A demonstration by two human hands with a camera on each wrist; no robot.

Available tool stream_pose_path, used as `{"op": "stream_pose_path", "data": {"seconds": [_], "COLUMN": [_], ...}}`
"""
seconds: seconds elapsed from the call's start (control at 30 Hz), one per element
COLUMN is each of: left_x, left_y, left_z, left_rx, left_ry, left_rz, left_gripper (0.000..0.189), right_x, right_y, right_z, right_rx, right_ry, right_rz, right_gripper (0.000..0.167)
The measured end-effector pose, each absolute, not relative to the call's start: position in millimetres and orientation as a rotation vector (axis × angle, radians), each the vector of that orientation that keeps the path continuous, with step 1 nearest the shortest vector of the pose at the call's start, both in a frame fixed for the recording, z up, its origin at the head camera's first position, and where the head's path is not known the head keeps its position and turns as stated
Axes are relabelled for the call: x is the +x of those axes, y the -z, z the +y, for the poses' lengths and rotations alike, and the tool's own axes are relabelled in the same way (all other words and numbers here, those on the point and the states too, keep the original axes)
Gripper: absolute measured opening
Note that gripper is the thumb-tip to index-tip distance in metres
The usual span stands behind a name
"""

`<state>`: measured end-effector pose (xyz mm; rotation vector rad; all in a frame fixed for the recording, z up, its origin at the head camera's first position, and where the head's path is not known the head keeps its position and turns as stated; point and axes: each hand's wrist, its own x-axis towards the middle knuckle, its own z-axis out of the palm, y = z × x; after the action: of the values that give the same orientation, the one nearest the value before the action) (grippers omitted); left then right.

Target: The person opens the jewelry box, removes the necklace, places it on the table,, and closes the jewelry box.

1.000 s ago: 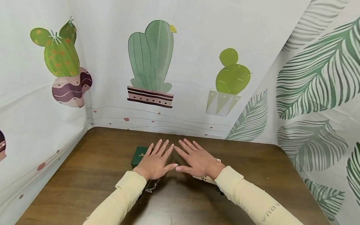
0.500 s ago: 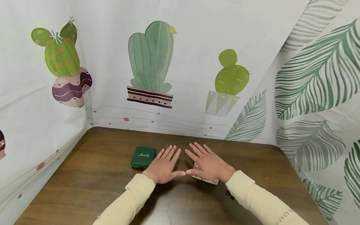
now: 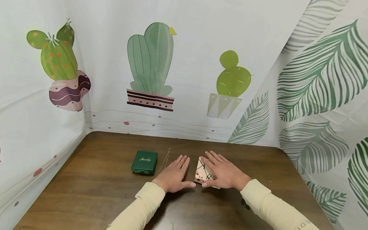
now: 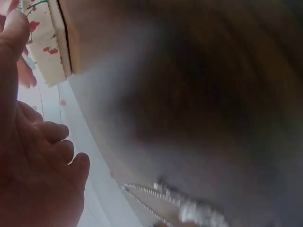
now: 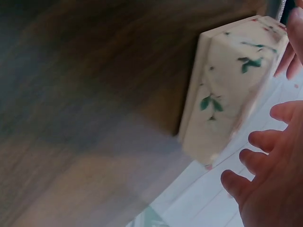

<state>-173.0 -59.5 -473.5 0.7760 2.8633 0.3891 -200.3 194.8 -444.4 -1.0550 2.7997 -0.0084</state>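
Observation:
My left hand is spread palm down with straight fingers, over part of a thin silver necklace chain. In the left wrist view the necklace shows more links and a blurred, sparkling part. My right hand is held flat over a cream box with a red and green floral print, covering its right side. The right wrist view shows this box on the table, below the fingers. Left of the necklace sits a closed dark green jewelry box with gold lettering. Both hands are without anything in their grasp.
The brown wooden table has rounded far corners. White fabric with printed cacti and leaves hangs behind and along its sides. A dark band shows under the right sleeve.
Both hands have moved right and slightly nearer, and drawn apart. The green box, part of the necklace and more of the floral box are now uncovered. The head view has shifted slightly.

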Motion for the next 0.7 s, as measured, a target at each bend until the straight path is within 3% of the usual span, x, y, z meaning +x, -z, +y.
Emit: {"op": "stream_pose_path", "data": {"seconds": [0.3, 0.7], "left_x": [-174, -179], "left_y": [482, 482], "left_z": [-49, -44], "left_rx": [0.768, 0.696], "left_ry": [-0.487, -0.675], "left_rz": [2.790, 2.713], "left_gripper": [0.103, 0.108], "right_x": [-208, -211], "right_y": [455, 463], "right_z": [205, 205], "right_rx": [-0.915, -0.988], "right_ry": [0.211, 0.407], "right_rz": [2.763, 2.770], "right_gripper": [0.110, 0.101]}}
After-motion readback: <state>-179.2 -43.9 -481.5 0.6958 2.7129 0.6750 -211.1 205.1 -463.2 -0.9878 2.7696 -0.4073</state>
